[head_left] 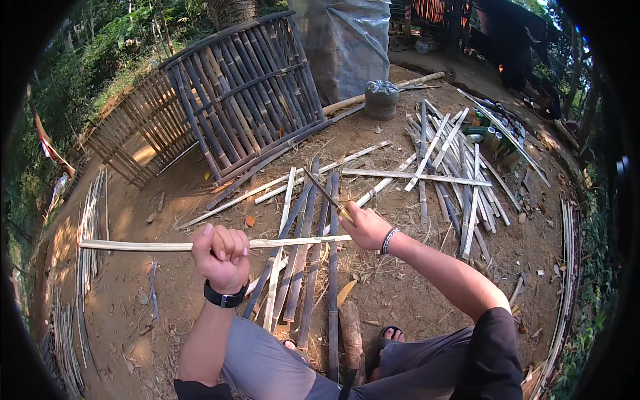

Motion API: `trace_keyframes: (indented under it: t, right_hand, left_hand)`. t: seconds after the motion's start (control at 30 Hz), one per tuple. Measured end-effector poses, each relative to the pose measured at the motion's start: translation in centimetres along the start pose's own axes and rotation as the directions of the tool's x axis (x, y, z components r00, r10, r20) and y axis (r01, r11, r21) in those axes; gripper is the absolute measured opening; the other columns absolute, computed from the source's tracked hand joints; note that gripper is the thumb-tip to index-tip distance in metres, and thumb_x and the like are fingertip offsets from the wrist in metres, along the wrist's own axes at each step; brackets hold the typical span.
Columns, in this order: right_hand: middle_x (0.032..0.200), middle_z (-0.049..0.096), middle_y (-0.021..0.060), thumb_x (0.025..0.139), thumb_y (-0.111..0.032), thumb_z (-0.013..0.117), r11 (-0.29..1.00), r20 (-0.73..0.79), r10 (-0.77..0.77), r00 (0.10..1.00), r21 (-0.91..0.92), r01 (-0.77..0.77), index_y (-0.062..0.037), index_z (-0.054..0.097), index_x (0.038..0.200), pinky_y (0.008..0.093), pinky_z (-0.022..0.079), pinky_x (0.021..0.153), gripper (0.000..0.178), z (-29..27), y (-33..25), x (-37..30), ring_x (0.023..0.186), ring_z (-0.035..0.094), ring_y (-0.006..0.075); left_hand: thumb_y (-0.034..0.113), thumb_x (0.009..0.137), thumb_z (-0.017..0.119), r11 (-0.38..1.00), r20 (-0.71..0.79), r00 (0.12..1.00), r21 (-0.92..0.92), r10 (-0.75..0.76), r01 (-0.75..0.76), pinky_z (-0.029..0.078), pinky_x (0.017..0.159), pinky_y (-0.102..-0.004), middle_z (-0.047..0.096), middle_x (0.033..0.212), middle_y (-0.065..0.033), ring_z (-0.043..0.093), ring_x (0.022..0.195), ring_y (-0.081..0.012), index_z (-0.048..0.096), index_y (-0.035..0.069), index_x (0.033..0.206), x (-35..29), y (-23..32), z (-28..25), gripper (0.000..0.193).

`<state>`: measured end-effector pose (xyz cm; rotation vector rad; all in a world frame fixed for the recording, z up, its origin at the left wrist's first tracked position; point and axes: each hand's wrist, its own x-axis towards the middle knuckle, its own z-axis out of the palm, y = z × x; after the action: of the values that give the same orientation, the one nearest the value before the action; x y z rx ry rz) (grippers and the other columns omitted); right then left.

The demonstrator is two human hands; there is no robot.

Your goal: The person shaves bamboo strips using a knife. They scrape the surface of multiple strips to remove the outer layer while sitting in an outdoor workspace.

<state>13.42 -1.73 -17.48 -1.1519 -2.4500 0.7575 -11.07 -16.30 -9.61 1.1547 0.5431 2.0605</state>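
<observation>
At the far left, thin sticks (90, 223) are lying on the ground, and the strip's (143, 247) free end is reaching across them in the view. The strip is running nearly level from left to right, its long axis crossing in front of the person's body. The left hand (222, 253) is closing in a full fist around it, with a long part sticking out on the left and another spanning rightward. Below that right part, slats (333, 293) are lying on the ground, running roughly away from the feet, across the strip's line. The knife's (323, 189) blade is pointing up and leftward, away from the strip, while the right hand (367, 228) is wrapping its handle with curled fingers. The strip's right end is sitting just beside that hand, the nearer one to it; whether they are touching, I cannot tell.
</observation>
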Motion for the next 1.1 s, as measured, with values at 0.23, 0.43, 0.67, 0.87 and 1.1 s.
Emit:
trace_keyframes:
  t: [0.23, 0.43, 0.67, 0.87, 1.1]
  right_hand:
    - [0.083, 0.062, 0.0324, 0.095, -0.033, 0.048, 0.993, 0.092, 0.094, 0.991, 0.066, -0.101, 0.0025, 0.044, 0.100, 0.0537, 0.046, 0.076, 0.036, 3.3, 2.3, -2.9, 0.085, 0.060, 0.0483]
    - [0.087, 0.062, 0.0309, 0.093, -0.034, 0.053, 0.984, -0.009, 0.147, 0.989, 0.100, -0.145, 0.0038, 0.046, 0.097, 0.0513, 0.046, 0.078, 0.038, 1.6, 3.2, -0.9, 0.088, 0.059, 0.0477]
    - [0.077, 0.060, 0.0287, 0.092, -0.030, 0.056, 0.958, -0.093, 0.151, 0.984, 0.261, -0.122, 0.0027, 0.046, 0.094, 0.0489, 0.045, 0.068, 0.034, -1.5, 0.3, 0.7, 0.079, 0.060, 0.0461]
    - [0.073, 0.058, 0.0269, 0.090, -0.023, 0.058, 0.977, -0.189, 0.159, 0.969, 0.174, -0.126, 0.0016, 0.046, 0.090, 0.0497, 0.043, 0.062, 0.028, 0.9, 4.4, 1.8, 0.075, 0.058, 0.0468]
    - [0.063, 0.042, -0.0044, 0.098, -0.017, 0.051, 0.792, -0.060, 0.205, 0.977, 0.597, -0.129, -0.0052, 0.047, 0.099, 0.0214, 0.032, 0.041, 0.012, 5.0, 4.9, -2.3, 0.048, 0.038, 0.0035]
  left_hand:
    - [0.016, 0.085, 0.045, 0.998, 0.023, 0.999, 0.045, 0.040, -0.041, 0.036, 0.042, -0.0313, 0.033, 0.041, -0.0016, 0.031, 0.033, -0.0132, 0.035, 0.011, 0.050, -2.8, 1.5, -1.2, 0.037]
    - [0.014, 0.082, 0.046, 0.999, -0.077, 0.996, -0.007, 0.039, -0.039, 0.034, 0.041, -0.0313, 0.033, 0.041, -0.0014, 0.029, 0.033, -0.0133, 0.035, 0.011, 0.051, -3.1, 1.7, -3.6, 0.033]
    - [0.012, 0.080, 0.047, 1.000, -0.008, 1.000, -0.022, 0.022, -0.023, 0.033, 0.041, -0.0307, 0.034, 0.042, -0.0017, 0.029, 0.033, -0.0132, 0.037, 0.011, 0.053, 3.0, 0.7, -2.8, 0.029]
    - [0.013, 0.078, 0.049, 1.000, -0.011, 1.000, 0.015, 0.003, -0.003, 0.035, 0.043, -0.0314, 0.036, 0.043, -0.0015, 0.033, 0.034, -0.0138, 0.037, 0.011, 0.052, 3.9, 0.0, -4.8, 0.029]
    - [0.010, 0.077, 0.052, 0.999, -0.223, 0.974, -0.015, 0.035, -0.039, 0.033, 0.036, -0.0285, 0.035, 0.040, -0.0016, 0.034, 0.030, -0.0136, 0.038, 0.008, 0.053, 3.7, -0.9, -3.5, 0.028]
